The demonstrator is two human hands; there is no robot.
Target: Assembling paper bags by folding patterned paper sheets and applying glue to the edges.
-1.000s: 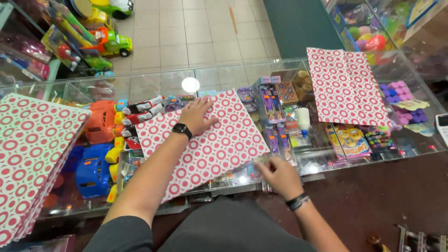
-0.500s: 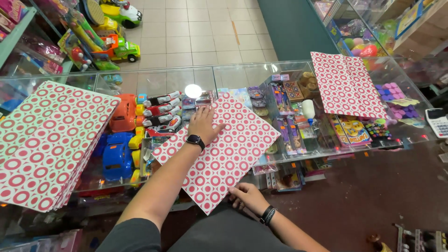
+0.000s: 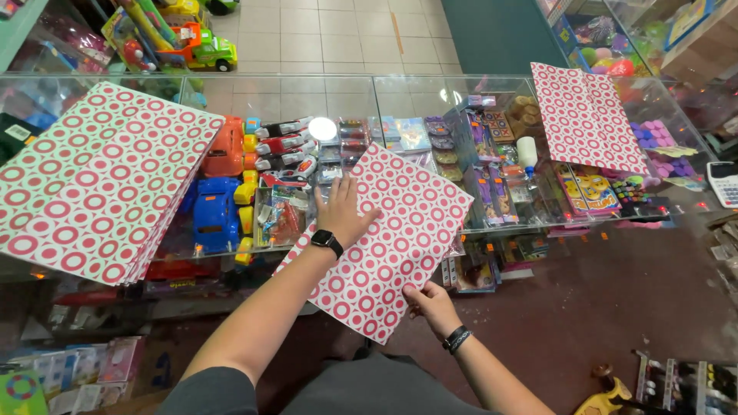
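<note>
Glass counter point(image 3: 307, 88): left hand point(image 3: 344, 212) flat on patterned sheet point(image 3: 388, 238), right hand point(image 3: 432, 306) gripping edge.

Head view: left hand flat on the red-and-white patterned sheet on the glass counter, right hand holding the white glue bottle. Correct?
Not quite. The left hand does lie flat on the patterned sheet on the glass counter, but the right hand grips that sheet's near edge. The white glue bottle stands untouched farther back on the counter. The head view shows this.

White paper sheet point(image 3: 388, 242) with red ring pattern; blue toy truck point(image 3: 215, 215); orange toy truck point(image 3: 225, 148).
</note>
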